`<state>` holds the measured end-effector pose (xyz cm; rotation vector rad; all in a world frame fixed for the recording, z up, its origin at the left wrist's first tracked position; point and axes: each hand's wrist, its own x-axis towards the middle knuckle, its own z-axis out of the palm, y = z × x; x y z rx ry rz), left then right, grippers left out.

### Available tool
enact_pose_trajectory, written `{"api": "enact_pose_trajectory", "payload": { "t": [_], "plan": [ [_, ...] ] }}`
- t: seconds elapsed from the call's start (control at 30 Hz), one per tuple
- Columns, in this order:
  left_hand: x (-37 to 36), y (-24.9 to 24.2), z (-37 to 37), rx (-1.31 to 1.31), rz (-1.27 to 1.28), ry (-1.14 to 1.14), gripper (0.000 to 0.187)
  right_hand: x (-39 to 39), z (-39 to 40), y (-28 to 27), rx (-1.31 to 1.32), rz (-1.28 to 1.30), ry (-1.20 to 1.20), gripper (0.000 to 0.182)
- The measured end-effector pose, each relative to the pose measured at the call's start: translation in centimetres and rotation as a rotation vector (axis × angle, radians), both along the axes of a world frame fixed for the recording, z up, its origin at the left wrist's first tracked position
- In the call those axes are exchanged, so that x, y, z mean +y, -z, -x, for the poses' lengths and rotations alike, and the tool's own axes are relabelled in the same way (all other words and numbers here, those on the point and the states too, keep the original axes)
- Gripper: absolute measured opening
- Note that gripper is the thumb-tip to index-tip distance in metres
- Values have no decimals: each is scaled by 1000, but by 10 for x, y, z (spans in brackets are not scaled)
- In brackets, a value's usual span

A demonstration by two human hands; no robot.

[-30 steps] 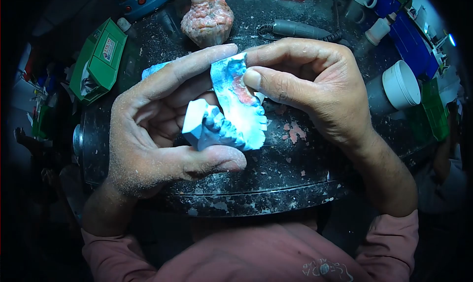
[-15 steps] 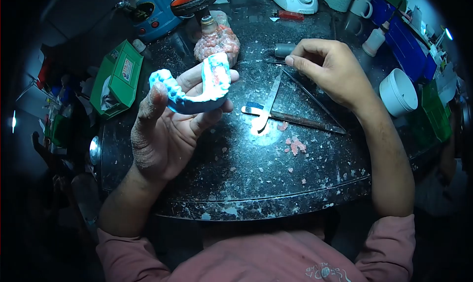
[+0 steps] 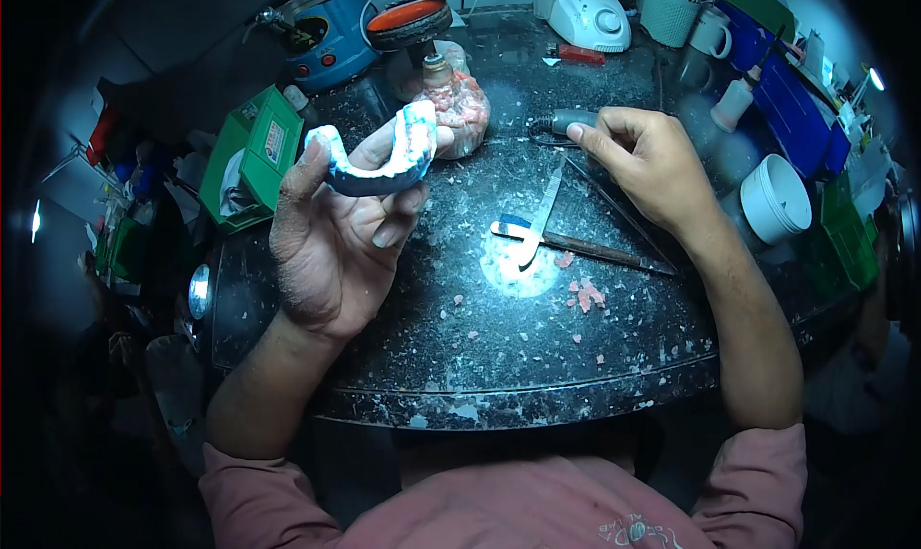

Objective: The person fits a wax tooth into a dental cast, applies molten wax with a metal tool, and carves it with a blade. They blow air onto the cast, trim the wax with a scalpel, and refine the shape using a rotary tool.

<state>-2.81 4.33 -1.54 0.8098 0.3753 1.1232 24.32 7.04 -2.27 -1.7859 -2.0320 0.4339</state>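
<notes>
My left hand is raised over the left of the bench. Its fingers grip a horseshoe-shaped dental cast, brightly lit and whitish blue, with the open end of the arch facing up. My right hand is curled on a dark grey handpiece, the thumb lying across it; a ribbed cord end sticks out to its left. Below that hand lie a metal blade tool and a wooden-handled knife, crossed. A thin dark instrument rests beside them.
Pink wax scraps lie on the speckled black bench. A wax-covered burner stands behind the cast. Green bins, a blue machine, a white control unit and a white tub surround the work area.
My right hand has closed around the handpiece, its thumb now over it. My left hand has tilted the cast, so less of its upper surface shows. The camera view has shifted slightly.
</notes>
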Motion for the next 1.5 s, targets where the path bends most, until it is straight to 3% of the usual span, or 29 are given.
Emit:
{"api": "enact_pose_trajectory", "payload": {
  "t": [0.07, 0.17, 0.27, 0.43, 0.5, 0.53, 0.63, 0.7, 0.83, 0.9, 0.97, 1.0, 1.1, 1.13, 1.23, 1.5],
  "plan": [
    [2, -1, -3, 76, -36, -144, 80, 4, 3, 21, 411, -305, -137, 23],
    [6, -5, 3, 193, -94, -194, 74, 5, 25, 13, 321, -302, -231, 59],
    [13, -2, 10, 181, -47, -297, 68, 15, 60, 9, 193, -229, -197, 109],
    [18, -1, 14, 206, -65, -420, 63, 45, 91, 21, 373, -298, -233, 91],
    [16, -3, 13, 222, -57, -451, 59, 49, 90, 22, 457, -201, -182, 85],
    [15, -4, 11, 230, -95, -512, 58, 46, 90, 23, 428, -285, -184, 77],
    [16, -6, 13, 245, -148, -625, 58, 22, 85, 19, 540, -262, -231, 78],
    [19, -4, 19, 330, -354, -725, 58, 0, 80, 8, 637, -99, -316, 77],
    [9, -10, 15, 320, -474, -791, 63, -21, 79, 18, 527, -443, -464, 70],
    [9, -9, 21, 316, -494, -764, 71, -26, 83, 14, 591, -407, -474, 70],
    [11, -9, 25, 272, -617, -760, 74, -32, 82, 11, 468, -393, -499, 76],
    [10, -10, 20, 299, -569, -842, 76, -31, 83, 14, 495, -414, -507, 77],
    [10, -7, 20, 286, -573, -783, 75, -32, 83, 13, 444, -418, -529, 76],
    [13, -5, 29, 208, -578, -622, 75, -34, 82, 12, 429, -424, -532, 74],
    [14, -3, 30, 177, -590, -544, 75, -37, 82, 10, 440, -388, -555, 72],
    [13, -2, 27, 208, -575, -549, 81, -40, 85, 15, 465, -395, -538, 68]
  ]
}}
